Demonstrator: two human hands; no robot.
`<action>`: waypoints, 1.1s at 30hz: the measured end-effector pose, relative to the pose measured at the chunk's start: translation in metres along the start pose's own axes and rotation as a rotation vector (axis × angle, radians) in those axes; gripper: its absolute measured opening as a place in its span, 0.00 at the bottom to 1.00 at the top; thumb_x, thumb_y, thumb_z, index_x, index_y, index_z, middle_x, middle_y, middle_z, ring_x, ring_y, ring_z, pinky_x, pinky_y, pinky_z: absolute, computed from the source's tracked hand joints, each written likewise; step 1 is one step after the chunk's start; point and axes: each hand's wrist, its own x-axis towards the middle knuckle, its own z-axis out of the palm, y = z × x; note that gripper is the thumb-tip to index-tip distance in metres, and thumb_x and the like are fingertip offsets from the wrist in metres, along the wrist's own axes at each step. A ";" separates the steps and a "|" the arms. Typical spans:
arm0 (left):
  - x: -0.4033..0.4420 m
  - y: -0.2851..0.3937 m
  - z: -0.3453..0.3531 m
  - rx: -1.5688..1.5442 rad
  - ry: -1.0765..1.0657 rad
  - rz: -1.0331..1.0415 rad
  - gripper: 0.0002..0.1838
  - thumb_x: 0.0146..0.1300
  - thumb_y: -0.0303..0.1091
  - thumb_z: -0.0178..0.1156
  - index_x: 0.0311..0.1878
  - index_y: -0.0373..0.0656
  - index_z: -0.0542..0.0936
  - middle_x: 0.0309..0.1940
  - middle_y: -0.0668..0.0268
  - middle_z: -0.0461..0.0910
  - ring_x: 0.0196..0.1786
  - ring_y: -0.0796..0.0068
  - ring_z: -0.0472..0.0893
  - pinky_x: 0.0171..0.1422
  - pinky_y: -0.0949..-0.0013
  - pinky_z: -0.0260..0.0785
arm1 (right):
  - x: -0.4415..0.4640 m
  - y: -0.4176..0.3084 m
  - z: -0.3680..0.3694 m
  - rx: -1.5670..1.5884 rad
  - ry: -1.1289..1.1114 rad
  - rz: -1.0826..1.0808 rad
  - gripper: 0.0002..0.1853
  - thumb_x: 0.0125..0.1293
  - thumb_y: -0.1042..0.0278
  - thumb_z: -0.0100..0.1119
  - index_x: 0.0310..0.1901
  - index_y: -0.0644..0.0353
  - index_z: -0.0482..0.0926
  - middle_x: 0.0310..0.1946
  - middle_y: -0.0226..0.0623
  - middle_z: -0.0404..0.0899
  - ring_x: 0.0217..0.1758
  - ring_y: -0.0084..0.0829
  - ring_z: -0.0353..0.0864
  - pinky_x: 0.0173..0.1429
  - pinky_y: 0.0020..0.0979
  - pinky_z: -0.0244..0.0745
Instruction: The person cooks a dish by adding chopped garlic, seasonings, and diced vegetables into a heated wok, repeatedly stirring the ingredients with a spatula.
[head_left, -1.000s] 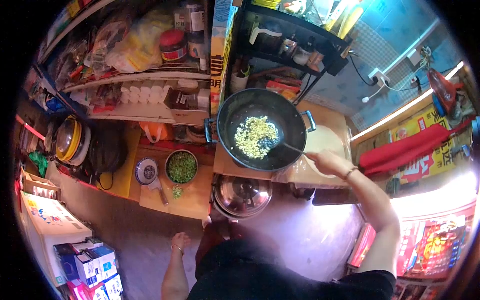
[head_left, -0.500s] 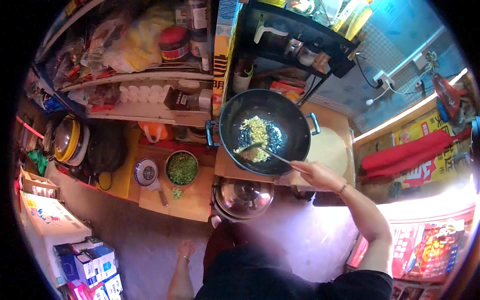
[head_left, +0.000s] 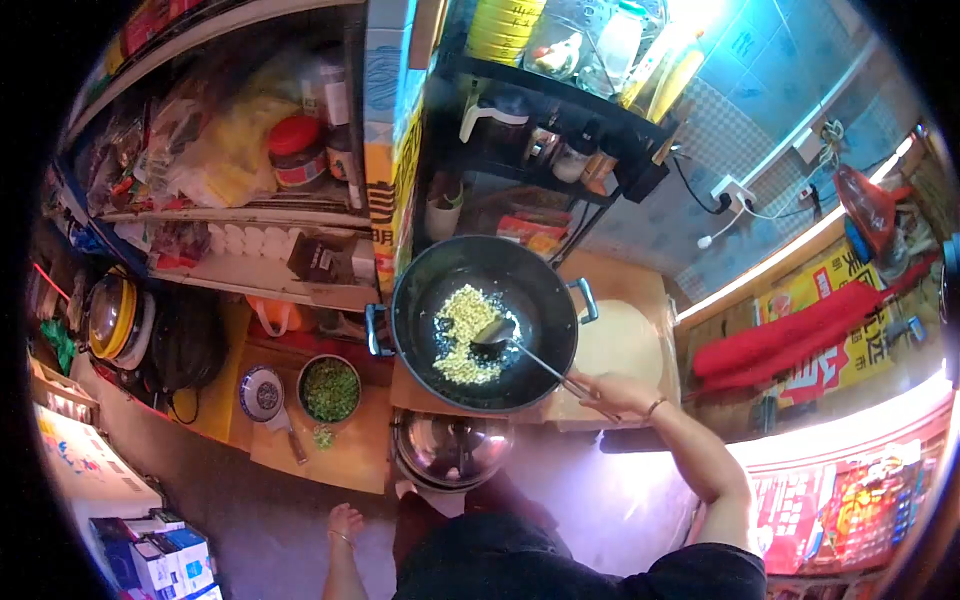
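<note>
We see our right hand [head_left: 612,396] closed around the handle of a ladle [head_left: 541,364], fingers wrapped near its upper end, just outside the rim of a black pan [head_left: 536,292]. From those fingers the shaft slants up and to the left over the near right edge, so the ladle's head lies inside the pan, well apart from our fingertips. Its dark bowl is tilted and touches the right side of the pale chopped food [head_left: 462,352], which spreads in a loose patch across the pan's floor, left of our grip; only the ladle meets it, and our fingers stay clear of it. The pan's right-hand lug [head_left: 587,300] stands above our knuckles, near but apart. Our left hand [head_left: 344,520] hangs low by our body, its fingers loosely bent and released, well away from the pan. Above it and a little left, a wooden board [head_left: 345,464] carries a metal bowl [head_left: 304,398] of chopped greens [head_left: 331,387], with a patterned bowl [head_left: 247,388] to the left and a knife [head_left: 298,446] lying between, its handle toward us. A lidded steel pot [head_left: 452,446] sits just below the pan, and a round pale board [head_left: 622,340] lies to the right, behind our gripping hand.
</note>
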 end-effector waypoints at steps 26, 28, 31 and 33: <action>-0.186 0.095 0.227 -0.157 0.089 0.544 0.15 0.69 0.38 0.46 0.49 0.36 0.71 0.38 0.59 0.77 0.35 0.72 0.79 0.39 0.72 0.75 | 0.168 0.031 -0.286 0.269 1.301 -0.052 0.38 0.46 0.52 0.68 0.55 0.63 0.61 0.42 0.57 0.76 0.44 0.51 0.78 0.46 0.41 0.75; -0.222 0.134 0.254 -0.139 0.085 0.673 0.15 0.69 0.36 0.46 0.51 0.36 0.71 0.39 0.59 0.77 0.36 0.72 0.79 0.39 0.73 0.74 | 0.138 0.023 -0.258 0.165 1.561 -0.405 0.28 0.50 0.59 0.66 0.50 0.60 0.65 0.44 0.48 0.75 0.44 0.49 0.78 0.45 0.40 0.75; -0.259 0.183 0.301 -0.210 -0.183 0.705 0.18 0.68 0.36 0.46 0.56 0.34 0.68 0.44 0.57 0.75 0.39 0.72 0.79 0.39 0.74 0.73 | 0.104 0.022 -0.203 0.607 1.166 -0.802 0.29 0.47 0.70 0.69 0.49 0.58 0.62 0.44 0.39 0.73 0.40 0.33 0.78 0.41 0.31 0.76; -0.269 0.207 0.336 -0.276 -0.481 0.614 0.27 0.69 0.43 0.46 0.64 0.34 0.57 0.51 0.52 0.70 0.41 0.66 0.80 0.37 0.74 0.74 | 0.057 -0.011 -0.149 1.008 0.692 -0.891 0.29 0.49 0.83 0.63 0.49 0.53 0.58 0.53 0.43 0.66 0.28 0.23 0.74 0.22 0.19 0.70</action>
